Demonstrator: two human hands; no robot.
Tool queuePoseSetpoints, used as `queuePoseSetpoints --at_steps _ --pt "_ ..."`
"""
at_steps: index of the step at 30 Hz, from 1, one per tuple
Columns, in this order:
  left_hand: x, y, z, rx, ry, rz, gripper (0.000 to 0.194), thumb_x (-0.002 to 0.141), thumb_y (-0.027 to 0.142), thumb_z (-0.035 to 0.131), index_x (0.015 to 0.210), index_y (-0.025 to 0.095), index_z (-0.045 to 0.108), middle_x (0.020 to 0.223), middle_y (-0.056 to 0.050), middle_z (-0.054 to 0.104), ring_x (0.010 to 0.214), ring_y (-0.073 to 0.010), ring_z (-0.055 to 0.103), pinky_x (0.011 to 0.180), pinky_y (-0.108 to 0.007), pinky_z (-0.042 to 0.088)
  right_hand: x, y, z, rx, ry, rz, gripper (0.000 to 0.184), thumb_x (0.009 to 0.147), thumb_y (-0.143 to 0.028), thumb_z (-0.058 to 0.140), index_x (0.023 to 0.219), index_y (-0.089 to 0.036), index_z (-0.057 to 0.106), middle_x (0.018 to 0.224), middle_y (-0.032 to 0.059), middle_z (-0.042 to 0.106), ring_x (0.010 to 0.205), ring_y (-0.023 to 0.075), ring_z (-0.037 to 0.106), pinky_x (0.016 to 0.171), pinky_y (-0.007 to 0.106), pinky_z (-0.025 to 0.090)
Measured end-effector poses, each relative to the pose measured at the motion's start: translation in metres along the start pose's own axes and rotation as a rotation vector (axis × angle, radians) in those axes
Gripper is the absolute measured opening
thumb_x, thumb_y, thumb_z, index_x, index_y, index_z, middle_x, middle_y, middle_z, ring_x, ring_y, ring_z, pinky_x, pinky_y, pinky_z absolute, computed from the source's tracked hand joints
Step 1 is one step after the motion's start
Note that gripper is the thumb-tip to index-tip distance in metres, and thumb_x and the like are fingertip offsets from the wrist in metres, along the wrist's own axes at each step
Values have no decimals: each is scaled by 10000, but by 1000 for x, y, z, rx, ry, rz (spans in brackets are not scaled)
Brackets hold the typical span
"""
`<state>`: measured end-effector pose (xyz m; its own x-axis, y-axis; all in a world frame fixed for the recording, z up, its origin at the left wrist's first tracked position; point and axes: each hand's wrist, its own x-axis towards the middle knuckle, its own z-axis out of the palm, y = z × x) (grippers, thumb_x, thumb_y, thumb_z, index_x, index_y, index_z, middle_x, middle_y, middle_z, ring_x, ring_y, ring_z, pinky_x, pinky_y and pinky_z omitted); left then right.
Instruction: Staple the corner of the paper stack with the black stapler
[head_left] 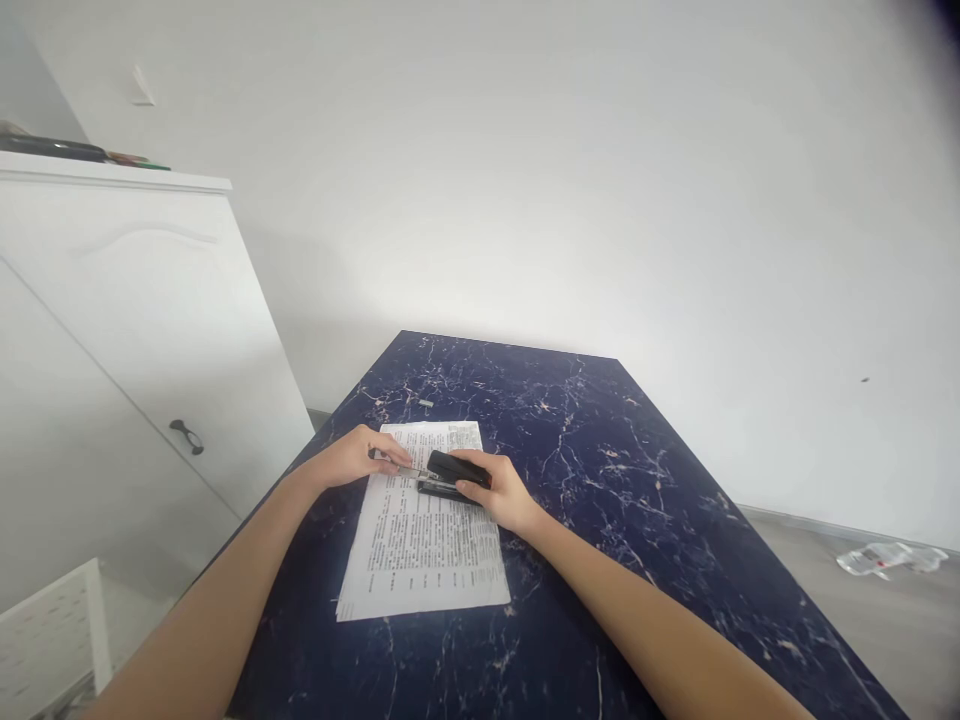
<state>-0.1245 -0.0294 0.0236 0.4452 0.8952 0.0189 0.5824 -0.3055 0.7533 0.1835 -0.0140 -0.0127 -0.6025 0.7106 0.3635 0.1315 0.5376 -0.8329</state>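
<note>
A black stapler (pixel 450 468) lies over a stack of printed paper sheets (pixel 420 540), its top arm lifted apart from the base. My right hand (pixel 499 490) is closed around the stapler's back end, thumb on the near side. At the stapler's left end, my left hand (pixel 356 457) pinches with thumb and fingers at a thin metal part that juts out. Whether something small is also between those fingertips is too fine to see. Beyond the paper's top edge lies a small, light strip (pixel 426 404), which looks like a row of staples.
The dark blue marble-patterned table (pixel 570 450) runs toward a white wall (pixel 525 180). On the left stands a white cabinet (pixel 150 300) with dark objects on top. A white rack (pixel 52 630) is at lower left, and a clear plastic item (pixel 889 558) lies on the floor at right.
</note>
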Motion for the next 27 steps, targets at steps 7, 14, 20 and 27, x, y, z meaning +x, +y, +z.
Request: queuePoseSetpoints --at_steps 7,14,20,27 --pt "9 22 25 -105 104 55 299 756 324 793 1039 240 741 1019 -50 774 973 -231 714 908 -356 540 -6 -4 -2 134 28 -59 393 898 -418 690 1234 -214 692 1109 79 740 974 247 704 860 383 565" --pt "18 37 53 -138 87 126 230 772 250 743 1001 225 740 989 -50 753 948 -232 689 879 -343 528 -7 -9 -4 35 2 -85 384 911 -440 680 1221 -215 699 995 68 732 833 213 687 780 360 557" --pt "17 30 39 -42 134 147 234 779 303 750 998 220 749 1000 -48 760 931 -220 679 892 -345 498 -6 -15 7 -14 5 -94 344 899 -375 706 1215 -243 674 1090 68 715 956 225 683 861 373 550" --pt "10 -34 -5 -128 857 -79 324 900 470 593 932 167 704 808 -62 724 790 -196 655 794 -311 491 0 -26 43 -196 31 -1 327 905 -260 664 1227 -241 612 1092 85 662 1002 237 630 877 411 534"
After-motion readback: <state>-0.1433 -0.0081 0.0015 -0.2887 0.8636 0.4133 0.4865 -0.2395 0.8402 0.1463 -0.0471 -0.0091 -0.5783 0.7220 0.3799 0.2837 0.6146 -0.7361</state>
